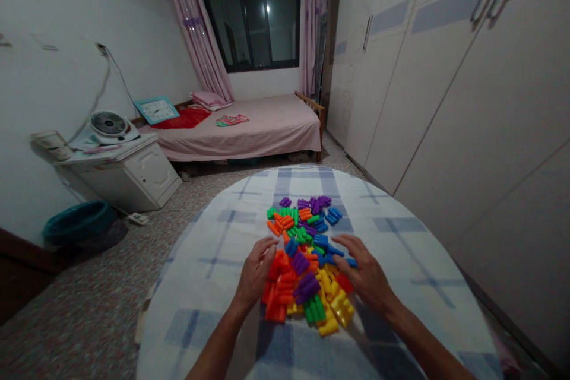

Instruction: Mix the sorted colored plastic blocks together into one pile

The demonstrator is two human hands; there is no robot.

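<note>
A pile of colourful plastic toy blocks lies on the round table [196,285]. My left hand [256,270] rests at the pile's left side, fingers curved and apart, beside the red blocks [282,285]. On the opposite side is my right hand [366,276], its fingers spread around the blue blocks [327,252]; whether it touches them is hard to tell. Purple blocks [306,287] lie on top in the middle, with a green block [314,309] in front. Yellow blocks [329,303] are at the near right. Neither hand visibly holds a block.
More purple blocks [318,204], orange blocks [281,223] and green blocks [303,234] sit at the pile's far end. Beyond the table stands a bed [267,136]. To the left are a white cabinet [151,172] with a fan [109,124] and a teal basin [80,222]. Wardrobes [445,101] line the right.
</note>
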